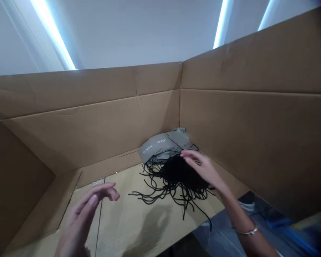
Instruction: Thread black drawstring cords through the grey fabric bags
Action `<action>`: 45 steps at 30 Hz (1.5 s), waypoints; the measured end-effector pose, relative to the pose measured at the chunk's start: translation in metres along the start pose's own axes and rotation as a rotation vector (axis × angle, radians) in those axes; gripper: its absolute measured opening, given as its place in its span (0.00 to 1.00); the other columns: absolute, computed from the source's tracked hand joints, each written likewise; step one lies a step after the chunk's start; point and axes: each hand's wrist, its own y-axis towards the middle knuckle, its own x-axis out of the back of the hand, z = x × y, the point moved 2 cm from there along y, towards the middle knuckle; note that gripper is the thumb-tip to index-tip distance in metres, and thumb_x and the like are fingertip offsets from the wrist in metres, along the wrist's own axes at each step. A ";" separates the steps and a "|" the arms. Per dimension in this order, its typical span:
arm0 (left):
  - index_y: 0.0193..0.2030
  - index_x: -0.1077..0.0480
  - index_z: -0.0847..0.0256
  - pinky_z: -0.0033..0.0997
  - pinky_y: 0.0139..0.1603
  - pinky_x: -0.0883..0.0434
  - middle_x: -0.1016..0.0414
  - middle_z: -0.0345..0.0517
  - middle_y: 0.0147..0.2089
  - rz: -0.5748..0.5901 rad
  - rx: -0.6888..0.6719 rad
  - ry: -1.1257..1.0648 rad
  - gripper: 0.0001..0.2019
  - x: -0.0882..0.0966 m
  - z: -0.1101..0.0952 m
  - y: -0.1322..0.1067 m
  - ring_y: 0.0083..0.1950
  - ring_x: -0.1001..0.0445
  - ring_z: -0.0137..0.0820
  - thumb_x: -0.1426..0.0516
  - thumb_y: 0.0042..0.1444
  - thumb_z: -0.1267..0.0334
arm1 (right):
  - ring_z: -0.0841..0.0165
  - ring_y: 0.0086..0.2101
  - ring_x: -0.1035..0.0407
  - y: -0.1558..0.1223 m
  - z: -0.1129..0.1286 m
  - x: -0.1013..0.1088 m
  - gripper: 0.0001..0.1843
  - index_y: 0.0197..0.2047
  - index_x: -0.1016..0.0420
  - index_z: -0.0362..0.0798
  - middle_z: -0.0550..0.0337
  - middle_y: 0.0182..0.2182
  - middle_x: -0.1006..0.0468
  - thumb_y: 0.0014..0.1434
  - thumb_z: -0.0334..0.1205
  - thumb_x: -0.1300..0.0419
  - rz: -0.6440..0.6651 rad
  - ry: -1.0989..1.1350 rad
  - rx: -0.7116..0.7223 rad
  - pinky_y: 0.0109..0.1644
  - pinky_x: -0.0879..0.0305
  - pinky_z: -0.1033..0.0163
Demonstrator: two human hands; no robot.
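A stack of grey flat pouches (160, 142), printed "INTEX" in white, lies in the far corner. From them a tangled heap of black cords (179, 175) spreads toward me, with loose ends fanned over the surface. My right hand (202, 166) hovers at the right side of the cords, fingers stretched out and nothing visible in them. Whether its fingertips touch the pile, I cannot tell. On the left, my left hand (92, 205) is raised over the bare board, its fingers bent and the thumb apart, holding nothing.
Tall cardboard walls (96, 132) enclose the back, left and right. The pale work surface (123, 221) carries a shadow in front of the cords. Beyond its right front edge, a grey floor (216, 235) and a blurred blue object (296, 235) show below.
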 end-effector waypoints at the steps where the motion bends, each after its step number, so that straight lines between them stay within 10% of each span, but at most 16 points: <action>1: 0.45 0.27 0.52 0.37 0.67 0.45 0.24 0.43 0.42 0.028 0.008 0.003 0.13 -0.004 0.004 0.002 0.60 0.34 0.39 0.49 0.65 0.51 | 0.64 0.44 0.26 -0.004 -0.011 -0.012 0.15 0.52 0.26 0.47 0.52 0.47 0.23 0.67 0.42 0.48 0.020 -0.034 -0.032 0.47 0.28 0.56; 9: 0.46 0.26 0.50 0.28 0.52 0.32 0.23 0.39 0.41 0.263 -0.063 0.003 0.11 -0.033 -0.004 0.020 0.47 0.27 0.32 0.47 0.65 0.53 | 0.55 0.47 0.31 -0.031 -0.089 -0.084 0.20 0.51 0.24 0.48 0.47 0.47 0.24 0.60 0.36 0.51 0.027 -0.282 -0.134 0.53 0.35 0.48; 18: 0.45 0.25 0.51 0.29 0.53 0.32 0.23 0.40 0.40 0.200 -0.175 0.039 0.11 -0.049 -0.011 0.050 0.49 0.26 0.32 0.47 0.66 0.55 | 0.55 0.41 0.33 -0.013 -0.082 -0.072 0.12 0.38 0.20 0.51 0.49 0.38 0.25 0.60 0.39 0.46 0.038 -0.281 -0.064 0.49 0.35 0.50; 29: 0.52 0.28 0.53 0.38 0.54 0.30 0.23 0.45 0.50 0.322 -0.201 0.318 0.16 -0.072 0.021 0.076 0.53 0.26 0.35 0.49 0.66 0.52 | 0.64 0.38 0.28 0.047 -0.011 -0.039 0.13 0.42 0.26 0.49 0.56 0.38 0.21 0.66 0.47 0.49 0.059 -0.139 -0.043 0.45 0.34 0.61; 35: 0.53 0.30 0.51 0.39 0.55 0.31 0.25 0.42 0.52 0.363 -0.326 0.391 0.13 -0.069 0.020 0.072 0.54 0.28 0.34 0.50 0.67 0.54 | 0.67 0.31 0.28 0.070 -0.047 -0.054 0.08 0.39 0.22 0.50 0.60 0.30 0.21 0.60 0.39 0.43 0.225 -0.260 -0.118 0.37 0.35 0.64; 45: 0.52 0.30 0.50 0.39 0.54 0.30 0.25 0.42 0.51 0.233 -0.342 0.466 0.11 -0.041 0.013 0.063 0.52 0.28 0.34 0.50 0.67 0.55 | 0.58 0.53 0.33 0.123 -0.095 -0.100 0.21 0.59 0.33 0.45 0.49 0.55 0.30 0.65 0.41 0.42 0.305 -0.519 -0.076 0.56 0.37 0.48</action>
